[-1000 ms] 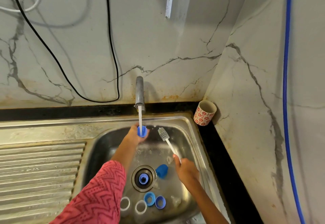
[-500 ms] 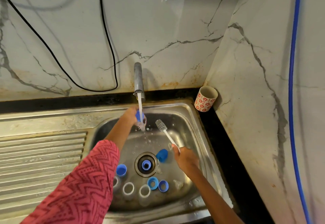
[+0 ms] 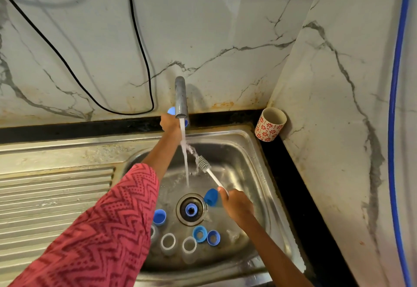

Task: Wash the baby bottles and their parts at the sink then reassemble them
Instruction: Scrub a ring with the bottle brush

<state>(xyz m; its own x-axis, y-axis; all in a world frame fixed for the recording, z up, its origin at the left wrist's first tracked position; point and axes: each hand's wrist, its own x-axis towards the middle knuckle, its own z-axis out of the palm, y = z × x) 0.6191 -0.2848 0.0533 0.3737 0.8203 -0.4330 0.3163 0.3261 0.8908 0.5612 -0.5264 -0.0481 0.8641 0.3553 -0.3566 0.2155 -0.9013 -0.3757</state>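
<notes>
Rinsing bottle parts at sink (image 3: 252, 144).
Left hand (image 3: 169, 124) grips blue cap (image 3: 171, 110) behind tap (image 3: 181, 97); right hand (image 3: 237, 204) grips brush (image 3: 208, 171) beside the stream.

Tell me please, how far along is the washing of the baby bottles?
Nothing looks finished or reassembled. In hand: the left hand holds a blue part up by the running tap, and the right hand grips the bottle brush. Left: open bottles, blue rings and caps lie apart in the sink, so most washing and all reassembly remain.
</notes>
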